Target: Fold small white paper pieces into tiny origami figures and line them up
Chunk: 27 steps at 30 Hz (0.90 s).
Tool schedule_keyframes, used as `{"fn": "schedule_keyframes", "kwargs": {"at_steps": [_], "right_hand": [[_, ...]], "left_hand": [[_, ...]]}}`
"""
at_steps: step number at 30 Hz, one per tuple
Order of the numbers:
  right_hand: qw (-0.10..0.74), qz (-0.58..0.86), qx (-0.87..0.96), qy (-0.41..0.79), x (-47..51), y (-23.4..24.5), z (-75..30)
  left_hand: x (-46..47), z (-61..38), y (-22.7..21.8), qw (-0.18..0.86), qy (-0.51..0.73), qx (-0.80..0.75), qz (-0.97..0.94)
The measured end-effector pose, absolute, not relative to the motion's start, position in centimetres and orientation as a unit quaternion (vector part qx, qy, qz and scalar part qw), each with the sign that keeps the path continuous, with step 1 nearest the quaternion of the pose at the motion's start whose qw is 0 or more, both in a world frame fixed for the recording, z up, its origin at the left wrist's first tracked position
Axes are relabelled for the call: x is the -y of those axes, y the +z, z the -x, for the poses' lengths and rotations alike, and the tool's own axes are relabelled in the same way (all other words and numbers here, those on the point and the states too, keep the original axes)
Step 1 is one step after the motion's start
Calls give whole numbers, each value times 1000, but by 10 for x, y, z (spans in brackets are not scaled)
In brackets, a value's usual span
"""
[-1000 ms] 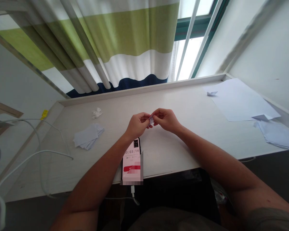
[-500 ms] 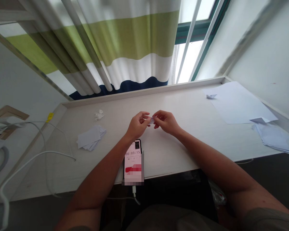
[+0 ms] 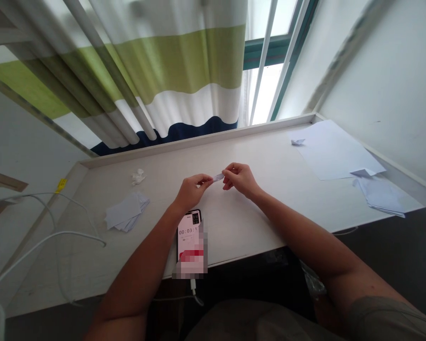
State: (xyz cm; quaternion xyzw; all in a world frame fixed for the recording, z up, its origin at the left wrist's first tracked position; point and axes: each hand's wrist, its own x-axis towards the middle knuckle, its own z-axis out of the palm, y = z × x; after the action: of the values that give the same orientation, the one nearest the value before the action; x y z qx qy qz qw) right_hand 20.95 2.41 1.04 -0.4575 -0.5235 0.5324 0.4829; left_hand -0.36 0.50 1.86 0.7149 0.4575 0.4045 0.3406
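Both my hands are raised over the middle of the white desk [image 3: 270, 208]. Between them is a small folded piece of white paper [image 3: 218, 177]. My left hand [image 3: 191, 190] pinches its left end with thumb and fingers closed. My right hand [image 3: 240, 179] pinches its right end in the same way. A phone [image 3: 190, 239] showing a running timer lies on the desk just below my left wrist, with a cable plugged in at its near end.
A small stack of white paper slips [image 3: 125, 215] lies at the left, a crumpled white scrap [image 3: 137, 176] behind it. Large white sheets [image 3: 335, 151] and folded papers [image 3: 379, 195] lie at the right. White cables [image 3: 49, 237] loop off the left edge. A striped curtain hangs behind.
My hands have drawn slightly apart, so the small paper now shows stretched between the fingertips. The camera view has shifted a little to the right.
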Motion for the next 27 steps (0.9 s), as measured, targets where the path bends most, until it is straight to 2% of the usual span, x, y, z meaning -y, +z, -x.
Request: {"fn": "schedule_keyframes", "kwargs": {"at_steps": [5, 13, 27], "right_hand": [[439, 403, 650, 471, -29, 20, -226], [396, 354, 769, 354, -28, 48, -268], [446, 322, 809, 206, -11, 61, -303]], "left_hand": [[-12, 6, 29, 368, 401, -450, -708], [-30, -12, 56, 356, 401, -399, -744], [-22, -65, 73, 362, 427, -352, -750]]}}
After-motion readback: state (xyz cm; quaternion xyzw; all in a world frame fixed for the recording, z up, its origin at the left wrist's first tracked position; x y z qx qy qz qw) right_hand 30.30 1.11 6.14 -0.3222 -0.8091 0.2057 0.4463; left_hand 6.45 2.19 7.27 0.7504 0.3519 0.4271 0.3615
